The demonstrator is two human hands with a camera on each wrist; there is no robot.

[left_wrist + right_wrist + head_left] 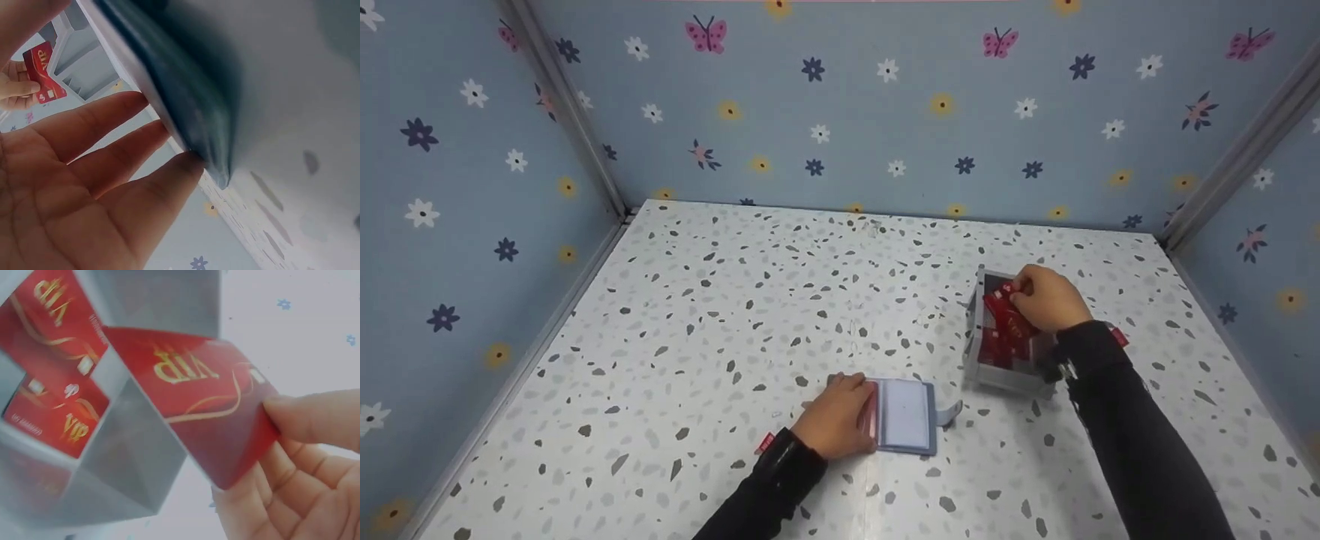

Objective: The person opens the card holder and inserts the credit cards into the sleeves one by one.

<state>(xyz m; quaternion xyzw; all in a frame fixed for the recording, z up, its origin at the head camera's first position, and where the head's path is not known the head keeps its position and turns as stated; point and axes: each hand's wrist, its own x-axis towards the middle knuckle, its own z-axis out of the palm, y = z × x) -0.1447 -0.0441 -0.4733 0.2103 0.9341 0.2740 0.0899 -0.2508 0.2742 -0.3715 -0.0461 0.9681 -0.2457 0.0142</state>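
Observation:
A blue card holder [906, 417] lies spread on the table, with clear sleeves and a strap at its right side. My left hand [834, 416] grips its left half, fingers at the far edge and thumb near the close edge. Seen from the left wrist, several fingertips [194, 160] press along the holder's edge [185, 107]. Over at the right, my right hand [1050, 298] pinches a red VIP card [194, 399] between thumb and fingers, over a grey box [1009, 380]. More red VIP cards [53, 413] lie inside that box.
Blue panels [870, 105] with flowers and butterflies enclose the speckled white table [735, 300] at the back and both sides. Metal posts [577, 112] stand at the corners. The box's raised walls [976, 322] surround the cards.

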